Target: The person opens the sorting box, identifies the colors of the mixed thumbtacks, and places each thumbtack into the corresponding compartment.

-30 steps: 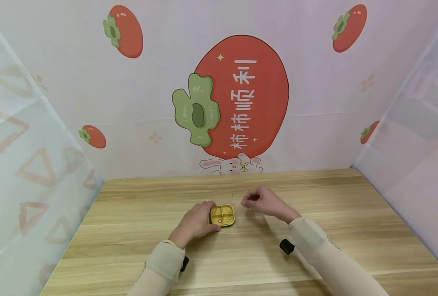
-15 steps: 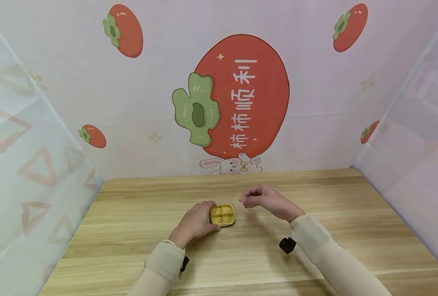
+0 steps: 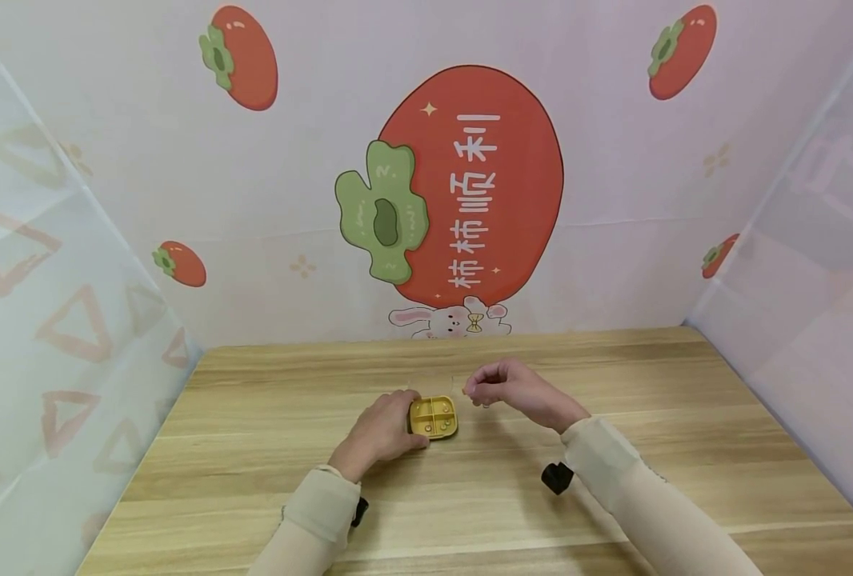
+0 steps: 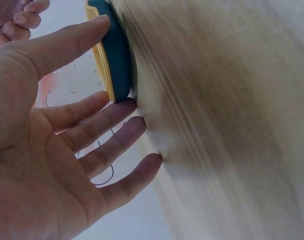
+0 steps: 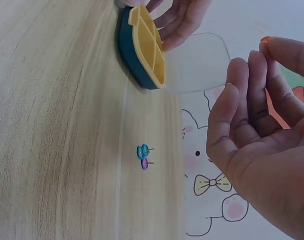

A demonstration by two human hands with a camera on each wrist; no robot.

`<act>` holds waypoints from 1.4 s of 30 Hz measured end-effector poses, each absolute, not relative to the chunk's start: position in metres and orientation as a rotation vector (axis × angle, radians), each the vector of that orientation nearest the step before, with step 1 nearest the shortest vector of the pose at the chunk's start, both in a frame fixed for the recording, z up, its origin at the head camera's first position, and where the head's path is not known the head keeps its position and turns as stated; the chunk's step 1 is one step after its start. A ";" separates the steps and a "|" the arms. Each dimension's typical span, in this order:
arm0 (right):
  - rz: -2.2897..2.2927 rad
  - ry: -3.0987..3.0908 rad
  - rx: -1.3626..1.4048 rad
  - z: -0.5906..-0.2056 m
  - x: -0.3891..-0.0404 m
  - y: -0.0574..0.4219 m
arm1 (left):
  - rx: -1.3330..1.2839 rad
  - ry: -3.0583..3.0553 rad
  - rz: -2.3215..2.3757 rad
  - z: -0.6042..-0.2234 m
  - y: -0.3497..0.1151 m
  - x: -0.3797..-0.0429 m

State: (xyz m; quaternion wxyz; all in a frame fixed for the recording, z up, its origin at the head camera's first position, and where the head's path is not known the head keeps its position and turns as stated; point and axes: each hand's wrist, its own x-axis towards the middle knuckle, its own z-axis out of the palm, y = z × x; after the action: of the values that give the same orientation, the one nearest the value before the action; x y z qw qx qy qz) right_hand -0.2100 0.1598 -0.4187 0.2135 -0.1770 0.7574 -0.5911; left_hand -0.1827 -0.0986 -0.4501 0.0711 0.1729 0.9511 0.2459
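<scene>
A small compartment box (image 3: pixel 434 418), yellow inside with a dark teal base (image 5: pixel 133 52), lies on the wooden table. Its clear lid (image 5: pixel 202 65) stands raised at the back. Tiny coloured pieces sit in its compartments, too small to tell apart. My left hand (image 3: pixel 383 428) holds the box from the left, thumb at the front side and fingers at the back. Right of the box, my right hand (image 3: pixel 509 390) pinches a small orange thumbtack (image 5: pixel 265 39) between thumb and forefinger, above the table; its pin is hidden. Below that hand lie blue thumbtacks (image 5: pixel 140 152) and a purple thumbtack (image 5: pixel 144 163).
The wood-grain table (image 3: pixel 254 496) ends at a back wall cloth (image 3: pixel 311 160) printed with persimmons and a rabbit. Pale cloths (image 3: pixel 45 320) also flank the table on both sides. A black wrist-camera part (image 3: pixel 558 478) juts out below the right cuff.
My right hand has lifted slightly and shifted left towards the box, and the orange thumbtack has come into view at its fingertips. The left hand and the box stay in place.
</scene>
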 end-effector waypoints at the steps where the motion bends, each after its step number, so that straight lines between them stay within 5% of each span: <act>1: -1.630 2.118 -0.492 -0.419 -0.210 0.159 | 0.520 2.860 0.738 -0.450 -0.098 -0.183; 16: -1.258 2.574 -0.676 -0.439 -0.212 0.137 | 0.504 2.854 0.727 -0.448 -0.098 -0.183; 42: -0.926 2.808 -0.603 -0.452 -0.220 0.106 | 0.528 2.853 0.747 -0.448 -0.099 -0.184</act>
State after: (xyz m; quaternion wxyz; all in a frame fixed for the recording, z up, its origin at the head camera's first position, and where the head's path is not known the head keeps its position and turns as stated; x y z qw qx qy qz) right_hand -0.2196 0.1059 -0.4516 0.0618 -0.1995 0.9288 -0.3062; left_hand -0.1842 -0.0987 -0.4477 0.0726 0.1759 0.9497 0.2487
